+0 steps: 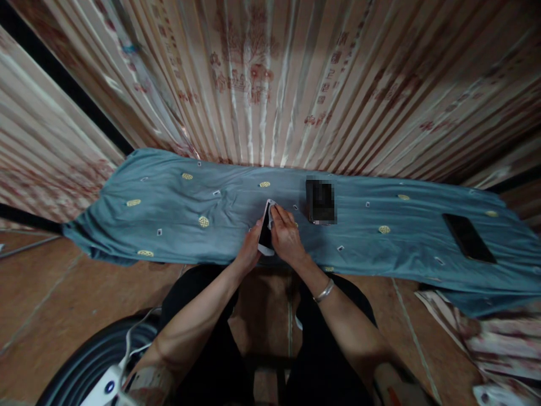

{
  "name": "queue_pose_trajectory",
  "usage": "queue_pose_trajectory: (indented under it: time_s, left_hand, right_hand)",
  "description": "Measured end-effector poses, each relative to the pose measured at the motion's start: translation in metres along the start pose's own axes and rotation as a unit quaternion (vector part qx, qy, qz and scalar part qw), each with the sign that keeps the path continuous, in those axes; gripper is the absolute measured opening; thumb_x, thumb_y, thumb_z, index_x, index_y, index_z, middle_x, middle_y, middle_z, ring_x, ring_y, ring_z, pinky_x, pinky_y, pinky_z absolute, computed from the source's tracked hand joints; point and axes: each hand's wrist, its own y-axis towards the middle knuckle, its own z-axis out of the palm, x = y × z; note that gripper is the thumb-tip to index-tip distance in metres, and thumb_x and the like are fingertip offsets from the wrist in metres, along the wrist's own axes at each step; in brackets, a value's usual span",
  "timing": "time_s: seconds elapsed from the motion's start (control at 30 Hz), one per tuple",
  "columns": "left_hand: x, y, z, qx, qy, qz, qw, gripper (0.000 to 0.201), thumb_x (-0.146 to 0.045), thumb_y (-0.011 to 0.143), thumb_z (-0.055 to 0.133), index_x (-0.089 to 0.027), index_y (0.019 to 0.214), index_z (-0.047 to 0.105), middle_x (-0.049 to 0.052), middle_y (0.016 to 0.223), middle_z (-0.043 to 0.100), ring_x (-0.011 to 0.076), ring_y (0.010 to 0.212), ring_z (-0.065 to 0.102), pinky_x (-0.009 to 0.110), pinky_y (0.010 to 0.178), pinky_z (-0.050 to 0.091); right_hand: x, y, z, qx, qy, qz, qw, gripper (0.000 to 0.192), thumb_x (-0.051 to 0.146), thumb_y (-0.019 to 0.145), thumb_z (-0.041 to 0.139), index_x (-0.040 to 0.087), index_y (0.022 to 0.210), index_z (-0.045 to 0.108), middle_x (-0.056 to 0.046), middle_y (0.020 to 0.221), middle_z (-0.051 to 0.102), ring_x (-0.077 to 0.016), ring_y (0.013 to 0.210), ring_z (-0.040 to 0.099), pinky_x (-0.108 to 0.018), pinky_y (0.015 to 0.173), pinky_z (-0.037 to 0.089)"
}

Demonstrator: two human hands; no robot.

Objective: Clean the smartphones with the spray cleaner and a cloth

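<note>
A white phone (266, 228) with a dark screen is tilted up in front of me, above the near edge of the cloth-covered table. My left hand (251, 243) is closed around its left side. My right hand (287, 232) lies over the right part of the screen, its fingers bent together and pressing a small pale cloth (271, 214) against the glass. Most of that cloth is hidden under the fingers. Just beyond my right hand stands a dark, box-like thing (322, 201), pixelated so that its kind does not show.
A black phone (469, 238) lies toward the right end of the teal patterned tablecloth (228, 225). Behind the table hangs a printed curtain (262, 84). At the lower left, a white power strip (103, 386) with cables rests by a coiled black hose (80, 366).
</note>
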Motion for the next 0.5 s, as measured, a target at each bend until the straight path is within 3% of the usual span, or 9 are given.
queue_pose_trajectory:
  time_s: [0.27,0.5]
  left_hand:
    - [-0.0087,-0.0066,0.0074,0.0,0.052,0.011,0.999,0.042,-0.041,0.091,0.061,-0.014,0.121,0.073,0.01,0.131,0.072,0.0287,0.133,0.059,0.04,0.119,0.037]
    - [-0.0037,-0.0032,0.0052,-0.005,0.024,0.011,1.0,0.036,-0.039,0.091,0.061,-0.016,0.115,0.075,0.009,0.126,0.075,0.028,0.133,0.059,0.04,0.118,0.039]
  right_hand:
    - [-0.0016,0.0013,-0.0032,-0.009,-0.012,0.001,1.0,0.054,0.012,0.095,0.035,0.005,0.146,0.053,-0.022,0.146,0.057,-0.0308,0.135,0.052,-0.054,0.115,0.043]
    - [0.0012,0.0007,-0.0029,-0.002,-0.009,-0.007,1.0,0.055,0.013,0.095,0.039,0.007,0.148,0.051,-0.022,0.148,0.055,-0.0316,0.135,0.052,-0.055,0.115,0.043]
